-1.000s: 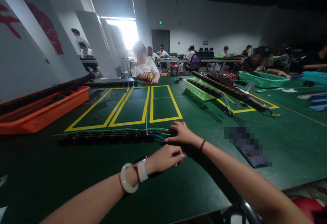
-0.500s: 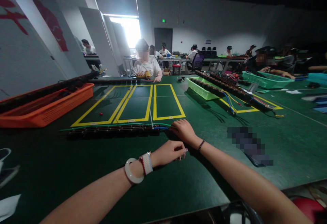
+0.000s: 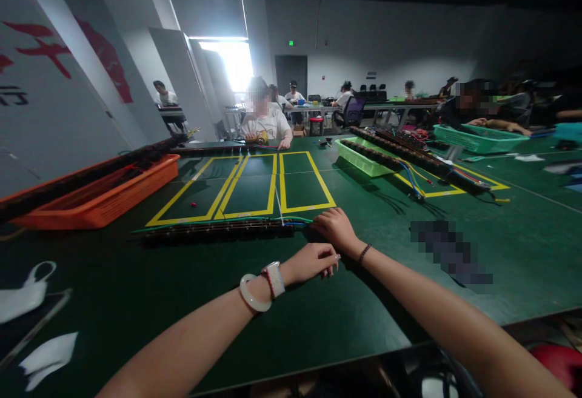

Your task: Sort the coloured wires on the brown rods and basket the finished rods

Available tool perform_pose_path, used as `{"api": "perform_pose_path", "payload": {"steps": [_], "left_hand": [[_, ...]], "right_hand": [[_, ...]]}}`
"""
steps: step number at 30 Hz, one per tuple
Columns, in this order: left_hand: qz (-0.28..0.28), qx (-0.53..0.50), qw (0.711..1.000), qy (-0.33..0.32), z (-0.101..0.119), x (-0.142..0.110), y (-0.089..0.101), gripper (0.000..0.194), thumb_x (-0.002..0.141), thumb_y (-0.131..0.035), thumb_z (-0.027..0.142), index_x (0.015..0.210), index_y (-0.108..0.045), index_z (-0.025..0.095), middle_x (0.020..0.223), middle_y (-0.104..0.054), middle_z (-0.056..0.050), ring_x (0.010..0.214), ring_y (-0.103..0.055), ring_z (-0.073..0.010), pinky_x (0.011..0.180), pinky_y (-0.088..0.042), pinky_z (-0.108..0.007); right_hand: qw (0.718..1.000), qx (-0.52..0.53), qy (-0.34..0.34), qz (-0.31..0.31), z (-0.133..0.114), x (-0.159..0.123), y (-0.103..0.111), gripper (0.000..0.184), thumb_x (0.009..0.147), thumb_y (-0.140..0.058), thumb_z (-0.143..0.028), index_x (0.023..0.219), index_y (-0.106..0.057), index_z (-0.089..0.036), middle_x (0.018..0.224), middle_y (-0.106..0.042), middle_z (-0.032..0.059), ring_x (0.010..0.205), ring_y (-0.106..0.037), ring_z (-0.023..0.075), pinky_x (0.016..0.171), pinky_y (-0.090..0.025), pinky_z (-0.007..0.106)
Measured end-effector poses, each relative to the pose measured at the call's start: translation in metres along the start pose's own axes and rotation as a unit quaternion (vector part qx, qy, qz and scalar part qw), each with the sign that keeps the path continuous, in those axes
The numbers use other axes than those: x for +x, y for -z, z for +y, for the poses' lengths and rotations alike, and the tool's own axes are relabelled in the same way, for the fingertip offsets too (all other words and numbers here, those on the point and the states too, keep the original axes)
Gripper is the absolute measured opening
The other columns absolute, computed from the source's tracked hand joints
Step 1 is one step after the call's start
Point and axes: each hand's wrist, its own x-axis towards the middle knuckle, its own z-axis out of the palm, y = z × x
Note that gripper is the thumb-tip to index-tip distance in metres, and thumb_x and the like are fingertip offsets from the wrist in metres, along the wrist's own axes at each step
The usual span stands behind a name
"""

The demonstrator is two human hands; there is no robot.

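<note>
Black segmented strip [image 3: 218, 233] lying lengthwise on the green table [image 3: 318, 325], just on the near side of the yellow tape outlines [image 3: 309, 208]. Long green wire [image 3: 191, 223] running along its upper edge; coloured wires [image 3: 301, 223], blue and green among them, leading off its right end and in under the right hand [image 3: 335, 228]. Right fingers bent down over these wires, close together, tips hidden; impossible to tell whether pinching them or only resting on them. Thin white cable tie [image 3: 279, 204] sticking up near the strip's right end, leaning leftward. Nearer to the body, left hand [image 3: 313, 260] held low, just beside the right wrist and apart from the strip, fingers loosely curled with tips turned down; impossible to tell whether closed on something small. White bangle [image 3: 248, 297] and pale watch band [image 3: 276, 281] on the left wrist, dark beaded bracelet [image 3: 364, 252] on the right. Inside the leftmost outline, small red piece [image 3: 193, 205]. Off to the left, orange basket [image 3: 113, 205] under long black pieces; nearer, white scrap [image 3: 50, 352]. To the right, dark blurred object [image 3: 448, 252], perhaps a phone; farther back, light green basket [image 3: 364, 165] beneath more strips. Across the table, co-worker [image 3: 268, 122] in white.
</note>
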Motion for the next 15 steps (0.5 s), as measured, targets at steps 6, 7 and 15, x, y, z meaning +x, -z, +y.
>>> {"api": "perform_pose_path", "payload": {"steps": [6,7,15], "left_hand": [[0.008,0.307,0.943,-0.13,0.002,-0.006,-0.001,0.03,0.093,-0.034,0.031,0.081,-0.054,0.012,0.076,-0.061,-0.006,0.067,-0.056,-0.0138,0.063,-0.042,-0.028],[0.005,0.411,0.892,-0.189,0.003,-0.008,-0.002,0.028,0.093,-0.034,0.027,0.081,-0.055,0.012,0.076,-0.061,-0.007,0.069,-0.056,-0.0153,0.063,-0.04,-0.029],[-0.049,0.643,0.648,-0.404,0.007,-0.023,-0.028,0.014,0.089,-0.04,0.014,0.092,-0.054,0.014,0.07,-0.059,-0.005,0.064,-0.053,-0.0168,0.056,-0.03,-0.032]], "right_hand": [[0.997,0.052,0.024,0.058,-0.006,-0.006,0.008,0.026,0.088,-0.056,-0.033,0.111,-0.061,-0.021,0.107,-0.06,0.0073,0.099,-0.05,0.0205,0.086,-0.034,0.034],[0.995,0.063,0.031,0.07,-0.008,-0.008,0.011,0.028,0.089,-0.055,-0.032,0.115,-0.058,-0.021,0.111,-0.059,0.0078,0.102,-0.05,0.0208,0.088,-0.034,0.035],[0.991,0.085,0.089,0.057,-0.009,-0.02,0.02,0.026,0.09,-0.049,-0.026,0.114,-0.058,-0.022,0.111,-0.057,0.0084,0.1,-0.049,0.0212,0.088,-0.035,0.039]]}}
